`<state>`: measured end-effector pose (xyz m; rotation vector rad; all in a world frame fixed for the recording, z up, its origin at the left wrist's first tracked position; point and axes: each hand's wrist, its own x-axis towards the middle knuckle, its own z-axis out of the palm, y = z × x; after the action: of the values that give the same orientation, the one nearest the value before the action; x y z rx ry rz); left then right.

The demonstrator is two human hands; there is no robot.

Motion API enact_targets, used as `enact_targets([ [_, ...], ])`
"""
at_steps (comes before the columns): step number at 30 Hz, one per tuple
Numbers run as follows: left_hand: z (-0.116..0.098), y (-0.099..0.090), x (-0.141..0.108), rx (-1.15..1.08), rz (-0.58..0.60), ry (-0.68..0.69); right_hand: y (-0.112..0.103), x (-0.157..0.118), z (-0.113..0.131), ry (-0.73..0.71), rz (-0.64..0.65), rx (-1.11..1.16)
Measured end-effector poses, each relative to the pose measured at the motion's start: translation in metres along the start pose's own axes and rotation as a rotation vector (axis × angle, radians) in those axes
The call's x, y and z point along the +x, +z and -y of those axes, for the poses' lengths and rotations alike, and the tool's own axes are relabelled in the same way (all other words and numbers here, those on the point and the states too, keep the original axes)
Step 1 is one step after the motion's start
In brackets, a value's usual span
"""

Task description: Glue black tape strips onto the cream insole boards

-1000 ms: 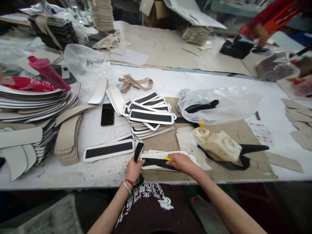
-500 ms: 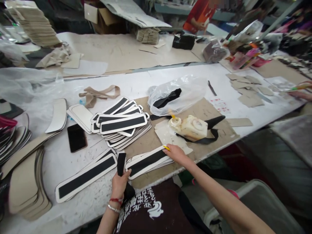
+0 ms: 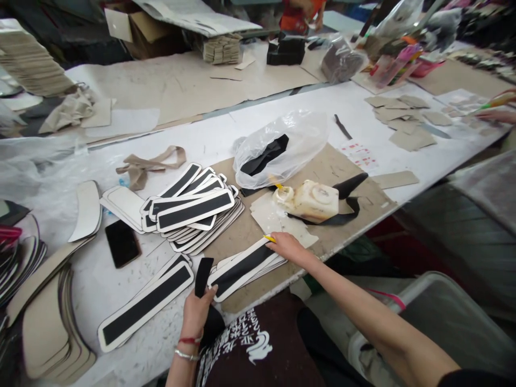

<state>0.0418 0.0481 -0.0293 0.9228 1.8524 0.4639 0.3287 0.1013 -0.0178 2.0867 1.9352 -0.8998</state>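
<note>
My left hand (image 3: 197, 309) is closed on a black fabric strip (image 3: 204, 274), which stands up out of the fist and also hangs below it. Its fingertips touch the left end of a long white-edged panel with a black centre (image 3: 239, 273), on top of a small stack. At the panel's far right end is my right hand (image 3: 287, 248), fingers closed around a thin yellow stick (image 3: 269, 238); most of the stick is hidden. Left of my hands lies another such panel (image 3: 145, 306). A bigger pile of these panels (image 3: 195, 210) lies behind.
A stained off-white plastic bottle (image 3: 318, 199) lies on brown cardboard (image 3: 346, 166) beside a clear bag (image 3: 302, 140). To the left are a phone (image 3: 122, 243) and curved beige pieces (image 3: 50, 328). Another person's hand (image 3: 497, 114) shows at the far right.
The camera view has turned a little, so the far table items sit further left. Both hands keep nearly the same places and holds on the panel.
</note>
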Motion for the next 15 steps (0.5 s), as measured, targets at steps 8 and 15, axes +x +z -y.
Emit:
enact_targets([
  [8, 0.007, 0.003, -0.004, 0.022, -0.004, 0.04, -0.004, 0.005, -0.007, -0.063, 0.043, 0.041],
  [15, 0.016, 0.006, 0.006, -0.123, 0.018, -0.098, -0.006, 0.007, -0.009, -0.08, 0.038, 0.079],
])
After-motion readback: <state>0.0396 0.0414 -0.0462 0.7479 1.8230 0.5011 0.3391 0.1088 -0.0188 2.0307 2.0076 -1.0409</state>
